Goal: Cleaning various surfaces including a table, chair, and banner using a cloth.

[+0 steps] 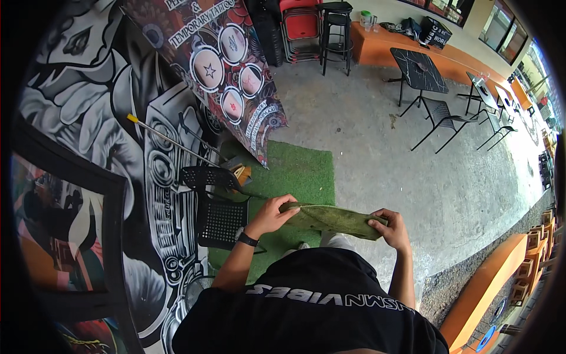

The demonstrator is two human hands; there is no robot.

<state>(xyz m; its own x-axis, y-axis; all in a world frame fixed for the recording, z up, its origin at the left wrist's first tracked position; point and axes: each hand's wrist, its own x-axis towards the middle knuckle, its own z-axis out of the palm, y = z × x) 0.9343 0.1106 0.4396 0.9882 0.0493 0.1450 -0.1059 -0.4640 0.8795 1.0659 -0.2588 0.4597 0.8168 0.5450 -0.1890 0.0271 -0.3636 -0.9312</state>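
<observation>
A green cloth point(334, 220) with darker, dirty-looking patches stretches between my two hands in front of my waist. My left hand point(275, 214) pinches its left end, thumb on top. At the opposite end, my right hand point(391, 228) grips the corner between thumb and fingers. The cloth looks folded into a band; its underside is hidden. Below it, a strip of artificial grass point(305, 170) covers part of the concrete floor, and my shoe and trouser leg show partly. A black perforated chair point(223, 221) stands just left of my left hand.
A broom point(241, 173) and a long handle with a yellow end point(170, 139) lean by the painted wall point(110, 97). A printed banner point(230, 75) hangs ahead. Black tables point(418, 71) and chairs point(442, 115) stand right. Red folding chairs point(300, 26) and black stools point(337, 31) are stacked behind.
</observation>
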